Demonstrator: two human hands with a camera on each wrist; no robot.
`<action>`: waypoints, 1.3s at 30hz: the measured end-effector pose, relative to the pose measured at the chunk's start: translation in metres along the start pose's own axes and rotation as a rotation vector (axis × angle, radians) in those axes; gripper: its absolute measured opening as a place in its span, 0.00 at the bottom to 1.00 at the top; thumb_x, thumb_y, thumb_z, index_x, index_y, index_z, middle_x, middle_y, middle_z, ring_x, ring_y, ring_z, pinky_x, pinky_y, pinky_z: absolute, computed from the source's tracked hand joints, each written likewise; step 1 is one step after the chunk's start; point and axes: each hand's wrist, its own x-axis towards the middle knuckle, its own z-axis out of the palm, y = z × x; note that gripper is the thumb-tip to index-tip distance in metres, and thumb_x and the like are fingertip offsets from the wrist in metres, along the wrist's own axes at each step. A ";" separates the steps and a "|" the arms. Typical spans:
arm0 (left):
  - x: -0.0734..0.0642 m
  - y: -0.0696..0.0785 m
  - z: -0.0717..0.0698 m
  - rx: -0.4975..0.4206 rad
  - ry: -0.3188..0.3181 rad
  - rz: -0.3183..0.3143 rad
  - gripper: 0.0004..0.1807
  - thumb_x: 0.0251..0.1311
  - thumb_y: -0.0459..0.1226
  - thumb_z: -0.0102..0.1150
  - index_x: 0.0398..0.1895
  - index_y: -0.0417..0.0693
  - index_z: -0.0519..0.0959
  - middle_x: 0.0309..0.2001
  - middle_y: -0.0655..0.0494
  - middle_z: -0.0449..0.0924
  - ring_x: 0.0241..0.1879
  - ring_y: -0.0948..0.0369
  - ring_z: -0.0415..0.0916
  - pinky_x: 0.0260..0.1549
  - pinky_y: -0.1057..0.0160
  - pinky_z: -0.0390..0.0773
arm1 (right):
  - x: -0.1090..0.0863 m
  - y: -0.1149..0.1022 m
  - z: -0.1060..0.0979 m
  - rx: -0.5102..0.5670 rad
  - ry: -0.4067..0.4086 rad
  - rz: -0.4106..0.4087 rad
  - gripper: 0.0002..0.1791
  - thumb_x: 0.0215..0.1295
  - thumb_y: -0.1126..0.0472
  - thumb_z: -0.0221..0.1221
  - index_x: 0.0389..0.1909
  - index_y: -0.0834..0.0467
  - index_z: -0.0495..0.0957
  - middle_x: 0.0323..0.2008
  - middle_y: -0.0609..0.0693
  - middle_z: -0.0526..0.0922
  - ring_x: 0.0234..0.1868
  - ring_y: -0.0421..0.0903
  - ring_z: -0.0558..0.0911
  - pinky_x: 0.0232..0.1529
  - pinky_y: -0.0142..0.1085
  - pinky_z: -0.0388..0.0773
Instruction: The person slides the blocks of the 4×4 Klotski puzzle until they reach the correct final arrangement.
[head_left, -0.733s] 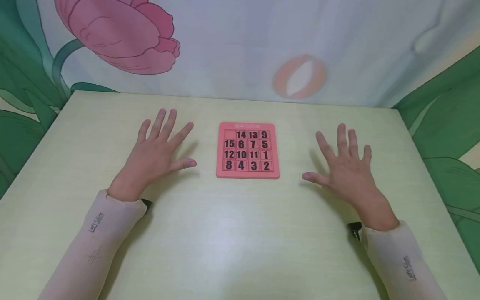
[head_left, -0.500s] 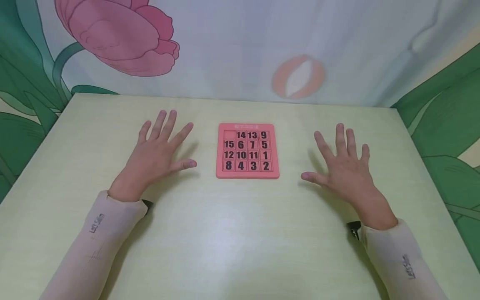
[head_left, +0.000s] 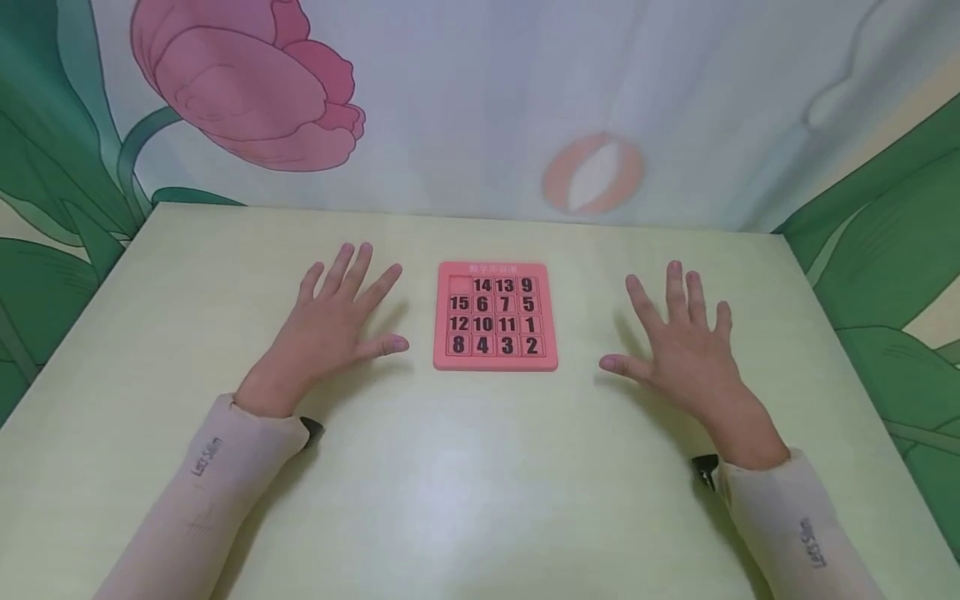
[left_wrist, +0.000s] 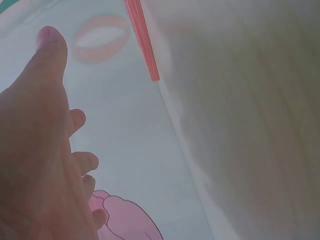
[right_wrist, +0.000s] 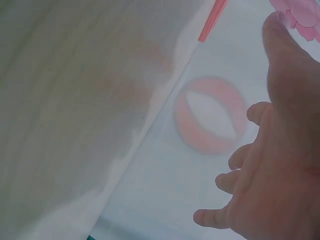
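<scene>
A pink sliding number puzzle (head_left: 495,363) lies flat on the table between the two hands. Its black-numbered tiles stand in a grid, top row 14, 13, 9, with the top left slot vacant. To its left, the left hand (head_left: 322,337) is spread palm down, thumb pointing at the puzzle, holding nothing. On the other side the right hand (head_left: 686,358) is spread likewise, its thumb apart from the puzzle's edge. Both wrist views catch only a corner of the puzzle (left_wrist: 145,42), along with the spread fingers of each hand.
The pale table (head_left: 450,500) reaches back to a light curtain (head_left: 450,108) printed with a pink flower (head_left: 247,92) and green leaves. Light sleeves cover both forearms, and a small dark object (head_left: 705,468) shows at the right cuff.
The whole head view has shifted slightly, so table, puzzle and hands sit lower in it. The left hand appears a little closer to the puzzle; both hands keep their spread pose.
</scene>
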 end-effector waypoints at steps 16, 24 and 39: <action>0.015 0.021 -0.002 -0.047 0.000 0.024 0.56 0.61 0.70 0.52 0.83 0.55 0.44 0.81 0.42 0.32 0.79 0.46 0.25 0.71 0.36 0.34 | 0.012 -0.017 -0.002 0.046 -0.012 -0.056 0.61 0.58 0.19 0.52 0.83 0.44 0.36 0.79 0.61 0.24 0.78 0.61 0.27 0.66 0.74 0.36; 0.035 0.040 -0.003 -0.148 -0.023 0.055 0.59 0.59 0.69 0.57 0.83 0.56 0.38 0.81 0.44 0.28 0.79 0.48 0.26 0.72 0.37 0.37 | 0.037 -0.037 -0.009 0.082 -0.033 -0.119 0.60 0.60 0.21 0.52 0.82 0.44 0.34 0.79 0.59 0.22 0.78 0.61 0.29 0.67 0.72 0.36; 0.062 0.041 0.029 -0.624 -0.141 -0.052 0.70 0.51 0.63 0.71 0.81 0.65 0.26 0.82 0.57 0.26 0.79 0.56 0.25 0.72 0.38 0.35 | 0.091 -0.090 -0.014 0.157 -0.107 -0.253 0.59 0.62 0.26 0.57 0.82 0.43 0.34 0.80 0.54 0.27 0.79 0.62 0.34 0.71 0.68 0.40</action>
